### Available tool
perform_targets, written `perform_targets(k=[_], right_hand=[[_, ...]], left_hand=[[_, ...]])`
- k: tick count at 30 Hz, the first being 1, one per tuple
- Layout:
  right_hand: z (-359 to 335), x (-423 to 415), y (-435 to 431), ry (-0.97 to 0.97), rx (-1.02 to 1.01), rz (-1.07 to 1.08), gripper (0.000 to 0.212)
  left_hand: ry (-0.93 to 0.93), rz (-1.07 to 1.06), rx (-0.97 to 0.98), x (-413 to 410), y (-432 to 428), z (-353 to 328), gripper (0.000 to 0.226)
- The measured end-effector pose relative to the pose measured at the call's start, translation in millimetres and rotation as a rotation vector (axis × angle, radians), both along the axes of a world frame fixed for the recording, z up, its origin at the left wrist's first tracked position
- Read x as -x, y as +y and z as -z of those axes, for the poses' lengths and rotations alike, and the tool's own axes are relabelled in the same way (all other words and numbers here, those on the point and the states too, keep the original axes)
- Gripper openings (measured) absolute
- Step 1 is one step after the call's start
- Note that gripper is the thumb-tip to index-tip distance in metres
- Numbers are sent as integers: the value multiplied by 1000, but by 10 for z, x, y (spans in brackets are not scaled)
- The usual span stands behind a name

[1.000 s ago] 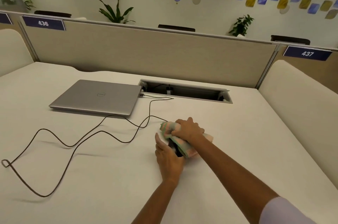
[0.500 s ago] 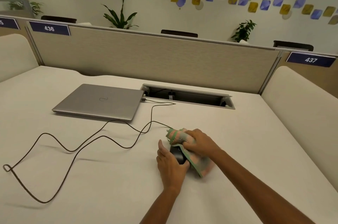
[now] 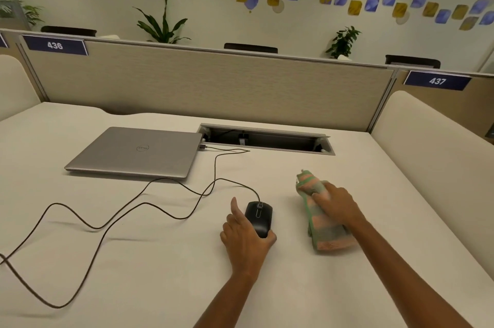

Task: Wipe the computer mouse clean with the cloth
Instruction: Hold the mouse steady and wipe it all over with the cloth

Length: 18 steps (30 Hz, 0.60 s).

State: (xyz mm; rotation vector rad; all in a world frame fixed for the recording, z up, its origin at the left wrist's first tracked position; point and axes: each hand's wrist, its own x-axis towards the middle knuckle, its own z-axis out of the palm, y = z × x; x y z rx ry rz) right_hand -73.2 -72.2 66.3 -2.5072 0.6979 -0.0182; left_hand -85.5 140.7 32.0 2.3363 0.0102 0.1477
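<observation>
A black wired computer mouse (image 3: 258, 216) lies on the white desk (image 3: 149, 274), fully uncovered. My left hand (image 3: 244, 240) holds it from the near side, thumb along its left edge and fingers curled under its rear. The folded cloth (image 3: 322, 223), striped pink, green and grey, rests on the desk a short way right of the mouse and apart from it. My right hand (image 3: 335, 203) lies on top of the cloth and grips it.
A closed silver laptop (image 3: 136, 151) sits at the back left. The mouse's dark cable (image 3: 149, 203) loops across the left of the desk. A cable hatch (image 3: 267, 139) is open in front of the beige partition (image 3: 213, 81). Padded dividers flank both sides.
My right hand has carried the cloth off the mouse to the right and set it on the desk. The mouse is now bare. My left hand stays on it.
</observation>
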Motion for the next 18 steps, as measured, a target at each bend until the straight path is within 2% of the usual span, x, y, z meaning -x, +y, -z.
perform_targets(k=[3,5,12,18], right_hand=[[245,31,170,142,200,43,58],[321,58,296,151,340,38,69],[362,-150,389,154,334,10,66],[323,-349,632,159,331,-115,57]], left_hand=[[5,6,37,-58,67,-54,103],[2,6,57,-123,133,-113,102],[-92,-20,141,-393,349,-349,100],[-143,15,143,-498,466,-492,99]])
